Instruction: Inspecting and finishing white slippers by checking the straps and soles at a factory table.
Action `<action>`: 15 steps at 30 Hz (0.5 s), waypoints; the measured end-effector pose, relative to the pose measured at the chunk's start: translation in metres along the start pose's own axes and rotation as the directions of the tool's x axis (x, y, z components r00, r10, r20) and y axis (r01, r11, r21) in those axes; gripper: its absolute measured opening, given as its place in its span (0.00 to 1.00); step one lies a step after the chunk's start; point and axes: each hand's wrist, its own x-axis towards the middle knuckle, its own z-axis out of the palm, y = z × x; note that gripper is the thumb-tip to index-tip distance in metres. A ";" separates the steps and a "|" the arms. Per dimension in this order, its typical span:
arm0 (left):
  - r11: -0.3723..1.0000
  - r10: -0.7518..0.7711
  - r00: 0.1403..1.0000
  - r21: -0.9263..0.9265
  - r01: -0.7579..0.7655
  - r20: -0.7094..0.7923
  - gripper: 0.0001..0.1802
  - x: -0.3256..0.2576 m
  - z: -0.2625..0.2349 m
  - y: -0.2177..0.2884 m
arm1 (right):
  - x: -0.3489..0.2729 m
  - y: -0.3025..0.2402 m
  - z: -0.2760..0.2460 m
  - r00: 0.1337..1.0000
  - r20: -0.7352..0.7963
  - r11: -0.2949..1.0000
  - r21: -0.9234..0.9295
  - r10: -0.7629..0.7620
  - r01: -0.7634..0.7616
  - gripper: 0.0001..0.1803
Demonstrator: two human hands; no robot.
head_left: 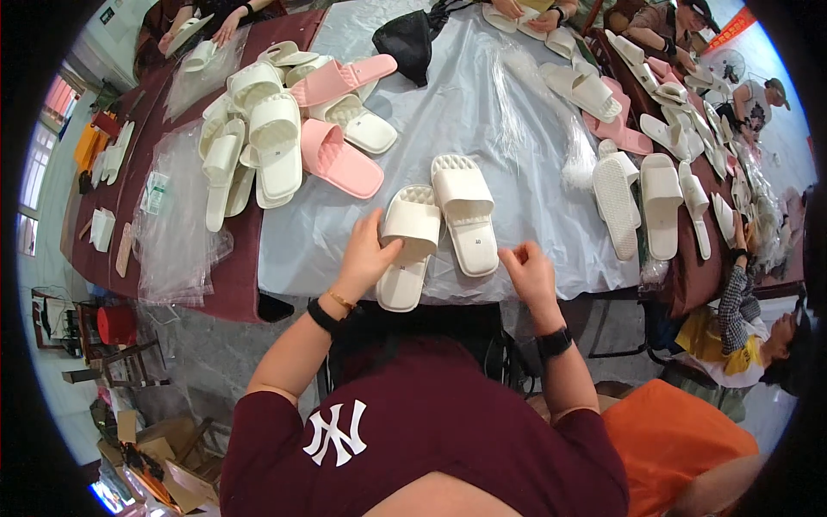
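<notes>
At centre, left fingers grip the left slipper by the counter's edge; loosening could drop it; right fingers pinched narrow

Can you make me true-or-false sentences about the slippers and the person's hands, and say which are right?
1. The person's left hand is touching a cream-white slipper with a broad strap. True.
2. The person's right hand is holding a red cup. False: the right hand is by the pair's other cream-white slipper.
3. A pink slipper with a broad strap lies in the slipper pile at the left. True.
4. The black cloth item with a cord is between the hands. False: the black cloth item lies at the far side.
5. Both wrists have something black on: a black band and a black watch. True.
</notes>
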 end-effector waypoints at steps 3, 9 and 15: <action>0.983 0.126 0.991 0.141 -0.119 -0.039 0.32 0.009 0.002 0.006 | 0.019 -0.008 0.019 0.955 -0.184 0.971 0.012 -0.233 0.240 0.28; 0.946 0.181 0.978 0.291 -0.143 -0.108 0.30 0.015 0.000 0.008 | 0.067 -0.033 0.035 0.963 -0.159 0.972 -0.125 -0.216 0.198 0.21; 0.944 0.138 0.980 0.318 -0.086 -0.144 0.30 0.015 -0.005 0.015 | 0.081 -0.021 0.044 0.954 -0.114 0.933 -0.270 -0.277 0.239 0.11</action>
